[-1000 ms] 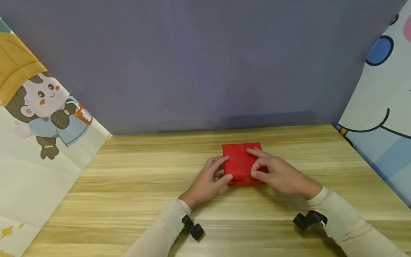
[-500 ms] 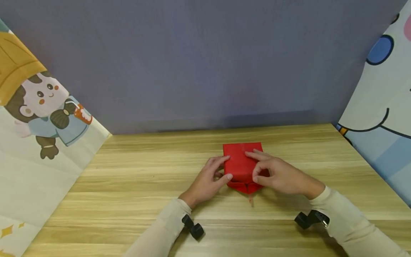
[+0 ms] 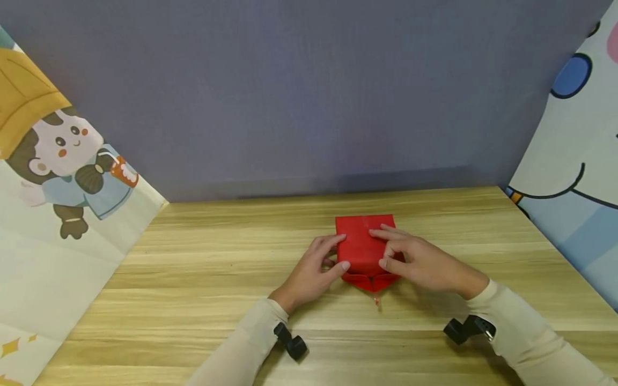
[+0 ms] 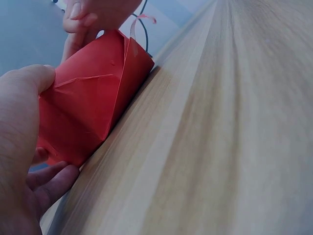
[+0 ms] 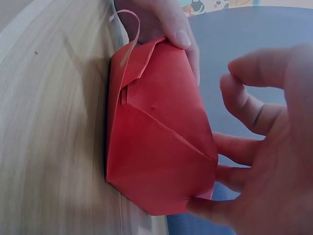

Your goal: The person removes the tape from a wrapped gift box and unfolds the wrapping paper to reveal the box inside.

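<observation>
A box wrapped in red paper (image 3: 362,244) lies on the wooden table, its near end flap folded to a point toward me. From that flap's tip sticks a thin strip of clear tape (image 5: 133,44), loose at its far end. My left hand (image 3: 311,273) holds the box's left side, its thumb at the near left corner. On the right, my right hand (image 3: 422,262) rests several fingers on the box. Its thumb and index finger bend toward each other in a ring, and I see nothing between them. The box's far side and underside are hidden.
A pale wood-grain table (image 3: 217,300) stretches around the box. Behind it stands a grey panel (image 3: 289,96). Printed cartoon sheets (image 3: 63,161) flank the table on both sides. Each wrist wears a small black camera (image 3: 291,341).
The near end flap has dropped outward toward me, and the tape strip at its tip now shows. Both hands have stayed nearly in place on the box.
</observation>
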`<state>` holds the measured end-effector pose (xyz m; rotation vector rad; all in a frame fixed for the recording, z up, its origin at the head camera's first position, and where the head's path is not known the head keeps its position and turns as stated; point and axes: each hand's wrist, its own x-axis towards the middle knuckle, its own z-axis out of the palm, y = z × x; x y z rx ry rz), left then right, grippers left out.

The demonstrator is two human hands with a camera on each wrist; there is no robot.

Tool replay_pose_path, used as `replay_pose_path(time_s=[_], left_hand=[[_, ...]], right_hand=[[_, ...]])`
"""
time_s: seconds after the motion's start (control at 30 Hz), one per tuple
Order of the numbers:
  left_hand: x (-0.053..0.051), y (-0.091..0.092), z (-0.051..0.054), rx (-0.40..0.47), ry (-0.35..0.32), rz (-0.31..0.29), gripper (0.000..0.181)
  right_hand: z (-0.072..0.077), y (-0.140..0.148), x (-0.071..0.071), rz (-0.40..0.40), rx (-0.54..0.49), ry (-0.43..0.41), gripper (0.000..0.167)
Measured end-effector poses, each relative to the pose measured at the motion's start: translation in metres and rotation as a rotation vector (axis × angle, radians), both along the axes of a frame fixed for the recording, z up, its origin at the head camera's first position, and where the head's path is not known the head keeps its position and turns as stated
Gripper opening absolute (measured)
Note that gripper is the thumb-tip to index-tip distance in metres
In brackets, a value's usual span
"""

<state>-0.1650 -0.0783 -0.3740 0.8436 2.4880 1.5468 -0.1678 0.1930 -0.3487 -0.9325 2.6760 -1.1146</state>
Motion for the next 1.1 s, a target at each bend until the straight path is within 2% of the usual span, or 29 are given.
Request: replay_pose_path(time_s=[0.2, 0.37, 0.5, 0.57, 0.63, 0.77, 0.9, 1.1], left_hand=[[0.000, 0.000, -0.001, 0.008, 0.004, 0.005, 0.056], [0.001, 0.000, -0.001, 0.011, -0.007, 0.003, 0.055], [0.000, 0.001, -0.001, 0.002, -0.014, 0.001, 0.056], [-0.003, 0.002, -0.007, -0.001, -0.019, 0.000, 0.058], [-0.008, 0.002, -0.016, -0.001, -0.018, 0.005, 0.058], [-0.016, 0.001, -0.032, -0.006, -0.008, 0.014, 0.059], [-0.019, 0.000, -0.036, -0.002, 0.003, 0.009, 0.058], [-0.019, 0.000, -0.036, 0.004, 0.023, 0.012, 0.057]], right_hand=[[-0.002, 0.001, -0.003, -0.043, -0.028, 0.000, 0.011], [-0.004, 0.003, -0.005, -0.091, -0.054, 0.068, 0.009], [-0.009, 0.005, -0.008, -0.159, -0.047, 0.130, 0.010], [-0.011, 0.007, -0.010, -0.202, -0.052, 0.144, 0.008], [-0.014, 0.008, -0.011, -0.234, -0.067, 0.133, 0.011], [-0.022, 0.009, -0.012, -0.238, -0.105, 0.043, 0.037], [-0.028, 0.010, -0.014, -0.217, -0.106, -0.028, 0.053], [-0.032, 0.014, -0.014, -0.215, -0.038, -0.064, 0.062]])
